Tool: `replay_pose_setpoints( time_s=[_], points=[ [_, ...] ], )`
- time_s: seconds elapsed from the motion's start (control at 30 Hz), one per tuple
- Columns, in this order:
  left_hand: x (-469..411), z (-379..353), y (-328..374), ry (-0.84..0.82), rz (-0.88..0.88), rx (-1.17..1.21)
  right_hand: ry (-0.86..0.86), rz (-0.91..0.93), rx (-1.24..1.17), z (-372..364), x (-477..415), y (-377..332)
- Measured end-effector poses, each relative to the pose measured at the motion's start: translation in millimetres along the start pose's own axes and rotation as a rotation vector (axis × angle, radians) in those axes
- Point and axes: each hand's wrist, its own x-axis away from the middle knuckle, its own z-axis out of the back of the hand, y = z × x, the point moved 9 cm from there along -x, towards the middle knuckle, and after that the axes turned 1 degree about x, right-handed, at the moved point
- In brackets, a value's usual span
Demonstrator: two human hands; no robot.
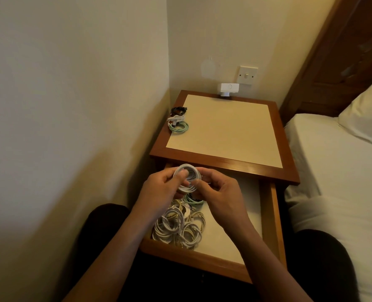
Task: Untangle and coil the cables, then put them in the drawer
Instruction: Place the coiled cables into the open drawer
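Note:
Both my hands hold a coiled white cable [186, 171] above the back of the open drawer [267, 216]. My left hand [161, 190] grips the coil's left side and my right hand [217, 192] pinches its right side. Below them, several coiled white cables [178, 227] and a green one [193, 200] lie in the drawer's left half. On the nightstand top [226, 129], at its left edge, sit a black cable [178, 110], a white cable [176, 119] and a green cable [180, 127], bundled close together.
The wall runs along the left of the nightstand. A bed [337, 175] with a pillow stands to the right. A white adapter [228, 89] sits in a wall socket behind the nightstand. My knees show below the drawer.

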Motion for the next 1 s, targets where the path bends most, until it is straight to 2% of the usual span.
replay_pose_setpoints(
  time_s=[0.1, 0.2, 0.37, 0.47, 0.63, 0.8, 0.87, 1.0],
  points=[
    [2, 3, 0, 0.049, -0.035, 0.058, -0.015, -0.003, -0.033, -1, 0, 0],
    [3, 4, -2, 0.083, -0.023, 0.145, 0.050, -0.042, -0.102, 6, 1, 5],
    [5, -20, -21, -0.125, 0.240, 0.561, 0.157, -0.082, -0.072, 18, -5, 13],
    [0, -20, -24, -0.173, 0.250, 0.700, 0.112, -0.100, 0.023, 10, -7, 16],
    [-5, -18, -37, -0.125, 0.315, 0.735, 0.072, -0.131, 0.078, 6, -9, 20],
    [-10, -18, -46, -0.116, 0.366, 0.918, 0.023, -0.130, 0.137, -2, -2, 22],
    [-6, -21, -43, -0.124, 0.349, 0.879, 0.058, -0.122, 0.120, 2, -2, 23],
    [-1, -13, -29, -0.044, 0.247, 0.624, 0.041, -0.065, 0.224, 3, -3, 19]
  ],
)
